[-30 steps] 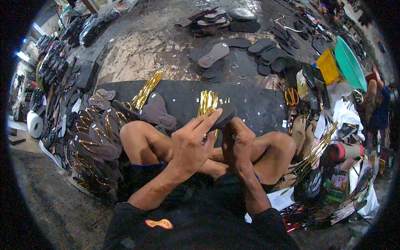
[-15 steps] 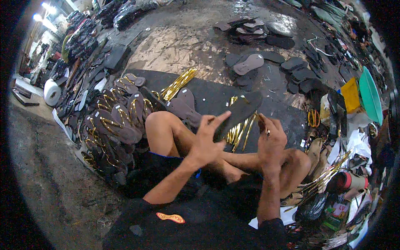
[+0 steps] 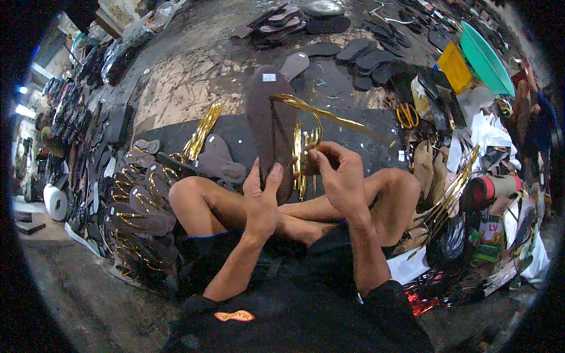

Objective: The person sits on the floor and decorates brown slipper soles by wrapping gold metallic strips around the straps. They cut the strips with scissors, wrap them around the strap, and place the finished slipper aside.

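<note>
Sandal sole, dark brown, found at centre, held lengthwise over the black mat and in front of the crossed legs; pale label on the end farther from the body. Grasped at the nearer end by the left hand, with thumb laid along the upper face and fingers around the edge. Gold strap seen at the face just below the label, divided into two lengths: one trailing loose toward the right, one curving back toward the body. Curved length pinched between thumb and fingertips of the right hand, just beside the sole; exact contact too small to verify. Noted behind: gold strips on the mat, partly hidden. Recorded at left: second gold bundle, loose soles overlapping, and strapped sandals in a heap. Recorded at right: orange loops, yellow container, green basin tilted beside it.
</note>
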`<state>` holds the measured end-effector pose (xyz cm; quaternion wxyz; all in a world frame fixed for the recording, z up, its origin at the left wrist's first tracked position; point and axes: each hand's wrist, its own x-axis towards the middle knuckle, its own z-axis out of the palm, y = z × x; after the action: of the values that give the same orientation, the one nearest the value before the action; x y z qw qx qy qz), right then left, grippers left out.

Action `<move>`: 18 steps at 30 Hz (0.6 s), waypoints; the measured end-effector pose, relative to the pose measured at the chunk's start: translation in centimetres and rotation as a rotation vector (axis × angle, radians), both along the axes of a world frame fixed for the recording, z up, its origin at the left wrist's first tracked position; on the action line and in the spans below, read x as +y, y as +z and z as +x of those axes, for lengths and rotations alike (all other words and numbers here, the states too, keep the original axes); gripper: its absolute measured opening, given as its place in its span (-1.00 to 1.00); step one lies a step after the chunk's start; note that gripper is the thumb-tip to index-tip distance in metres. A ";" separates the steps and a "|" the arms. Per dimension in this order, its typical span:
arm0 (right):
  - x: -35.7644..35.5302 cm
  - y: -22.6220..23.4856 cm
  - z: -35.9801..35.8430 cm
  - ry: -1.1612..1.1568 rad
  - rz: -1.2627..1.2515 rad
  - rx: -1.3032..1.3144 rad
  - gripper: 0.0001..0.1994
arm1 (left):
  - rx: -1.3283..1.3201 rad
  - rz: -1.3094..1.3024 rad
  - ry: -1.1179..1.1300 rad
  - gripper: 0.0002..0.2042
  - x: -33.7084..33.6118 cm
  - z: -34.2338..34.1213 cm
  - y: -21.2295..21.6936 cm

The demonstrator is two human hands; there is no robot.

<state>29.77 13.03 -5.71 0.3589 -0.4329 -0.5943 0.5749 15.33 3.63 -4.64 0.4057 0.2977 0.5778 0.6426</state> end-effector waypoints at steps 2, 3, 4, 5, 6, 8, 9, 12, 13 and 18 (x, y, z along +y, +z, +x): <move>-1.0 -0.7 -1.2 -0.084 -0.054 0.141 -0.84 | -0.213 0.047 0.028 -0.71 0.2 0.9 0.1; -1.5 -1.0 -1.6 -0.125 -0.079 0.211 -0.84 | -0.223 0.016 0.041 -0.68 0.1 1.0 -0.3; -2.0 -1.0 -2.0 -0.160 -0.063 0.189 -0.81 | -0.229 -0.010 0.059 -0.64 0.0 0.9 -0.8; -2.1 -0.7 -2.0 -0.161 -0.002 0.133 -0.81 | -0.237 -0.037 0.077 -0.59 -0.1 0.9 -1.1; -2.2 -0.3 -2.0 -0.162 0.060 0.076 -0.81 | -0.239 -0.015 0.075 -0.60 -0.1 0.9 -1.2; -2.5 -0.4 -2.1 -0.189 0.131 0.003 -0.80 | -0.246 0.023 0.071 -0.60 -0.3 1.0 -1.4; -2.8 -0.9 -2.4 -0.214 0.142 -0.012 -0.80 | -0.169 0.002 0.083 -0.60 -0.5 1.3 -1.4; -3.8 -2.1 -3.6 -0.287 0.166 0.107 -0.80 | 0.055 -0.032 0.077 -0.58 -0.3 2.0 -0.6; -4.0 -2.3 -3.9 -0.306 0.166 0.174 -0.80 | 0.127 -0.042 0.055 -0.58 -0.4 1.8 -0.6; -2.7 -2.2 -2.7 -0.184 -0.059 0.204 -0.79 | 0.299 -0.082 -0.003 -0.64 0.1 1.2 0.3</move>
<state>27.09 10.30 -7.93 0.4559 -0.4354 -0.4953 0.5977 16.51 3.77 -4.38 0.3280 0.3742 0.6572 0.5661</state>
